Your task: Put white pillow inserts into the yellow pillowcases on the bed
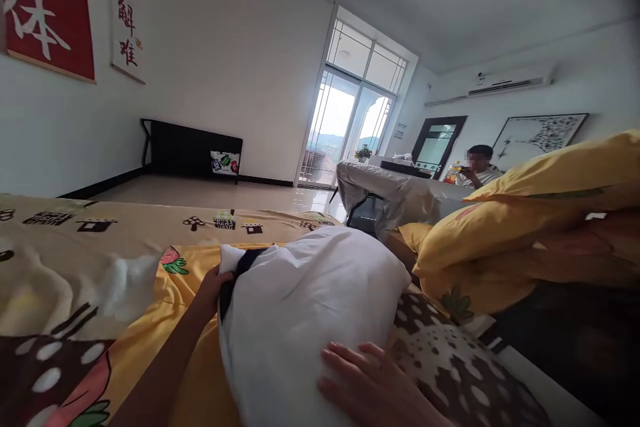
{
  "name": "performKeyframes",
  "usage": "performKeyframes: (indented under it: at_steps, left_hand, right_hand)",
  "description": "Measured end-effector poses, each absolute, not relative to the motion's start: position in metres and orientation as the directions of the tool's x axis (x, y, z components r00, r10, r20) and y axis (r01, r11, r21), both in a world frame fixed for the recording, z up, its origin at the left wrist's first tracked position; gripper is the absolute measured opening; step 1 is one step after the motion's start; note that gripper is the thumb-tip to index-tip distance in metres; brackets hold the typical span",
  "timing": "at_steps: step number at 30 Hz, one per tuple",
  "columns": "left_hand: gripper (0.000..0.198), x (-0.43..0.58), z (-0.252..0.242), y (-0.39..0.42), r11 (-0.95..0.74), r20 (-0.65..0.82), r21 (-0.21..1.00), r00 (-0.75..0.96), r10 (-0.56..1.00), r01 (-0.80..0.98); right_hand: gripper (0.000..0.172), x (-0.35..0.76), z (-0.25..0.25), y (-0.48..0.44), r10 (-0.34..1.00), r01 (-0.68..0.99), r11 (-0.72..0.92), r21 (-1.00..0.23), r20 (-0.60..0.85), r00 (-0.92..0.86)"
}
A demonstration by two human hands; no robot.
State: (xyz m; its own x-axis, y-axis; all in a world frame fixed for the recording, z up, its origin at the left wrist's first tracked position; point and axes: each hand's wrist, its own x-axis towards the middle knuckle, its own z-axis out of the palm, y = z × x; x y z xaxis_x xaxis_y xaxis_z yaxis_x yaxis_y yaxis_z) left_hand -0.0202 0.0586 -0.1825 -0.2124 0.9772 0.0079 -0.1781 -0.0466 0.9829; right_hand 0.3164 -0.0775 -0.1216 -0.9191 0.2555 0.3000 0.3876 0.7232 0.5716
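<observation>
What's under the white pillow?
Beside the white pillow, yellow fabric shows on the left and brown spotted fabric on the right. Directly beneath is covered; can't tell which runs under it.

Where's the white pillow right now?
Head view, lower middle: the white pillow lies partly over the yellow cloth, with the left hand at its left edge and the right hand on its near part.

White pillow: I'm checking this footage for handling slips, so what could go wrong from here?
The left hand seems to grip only one edge, while the right hand lies flat on top, so the white pillow might twist or slip. The wrinkled yellow cloth beside it could get dragged along.
</observation>
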Motion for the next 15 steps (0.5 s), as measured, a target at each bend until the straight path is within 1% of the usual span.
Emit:
performKeyframes:
  at_steps: [2,4,6,8,10,11,13,15]
  left_hand:
    - [0.031,-0.023,-0.182,0.057,-0.008,-0.04,0.975,-0.213,0.976,-0.222]
    - [0.033,-0.024,-0.179,0.053,0.017,-0.069,0.968,-0.2,0.977,-0.252]
    - [0.037,-0.023,-0.174,0.049,0.037,-0.086,0.965,-0.181,0.98,-0.258]
    - [0.037,-0.02,-0.168,0.046,0.048,-0.092,0.971,-0.181,0.979,-0.234]
    - [0.035,-0.016,-0.161,0.043,0.03,-0.075,0.98,-0.228,0.971,-0.195]
    - [0.035,-0.013,-0.157,0.041,0.007,-0.054,0.985,-0.27,0.961,-0.174]
    - [0.034,-0.009,-0.148,0.038,-0.063,0.013,0.99,-0.37,0.929,-0.124]
    - [0.031,-0.002,-0.14,0.032,-0.135,0.097,0.989,-0.445,0.89,-0.054]
  right_hand:
    - [0.036,0.32,-0.137,-0.079,0.229,0.387,0.675,0.629,0.32,-0.919]
    - [0.033,0.319,-0.153,-0.08,0.221,0.423,0.628,0.653,0.372,-0.902]
    - [0.03,0.316,-0.164,-0.079,0.215,0.457,0.616,0.642,0.421,-0.881]
    - [0.03,0.312,-0.166,-0.079,0.212,0.479,0.643,0.598,0.462,-0.861]
    - [0.032,0.306,-0.16,-0.075,0.216,0.465,0.719,0.517,0.469,-0.856]
    - [0.034,0.303,-0.155,-0.072,0.221,0.447,0.771,0.454,0.468,-0.856]
    - [0.042,0.294,-0.147,-0.062,0.239,0.41,0.87,0.274,0.493,-0.837]
    - [0.044,0.283,-0.142,-0.049,0.292,0.411,0.909,0.073,0.592,-0.751]
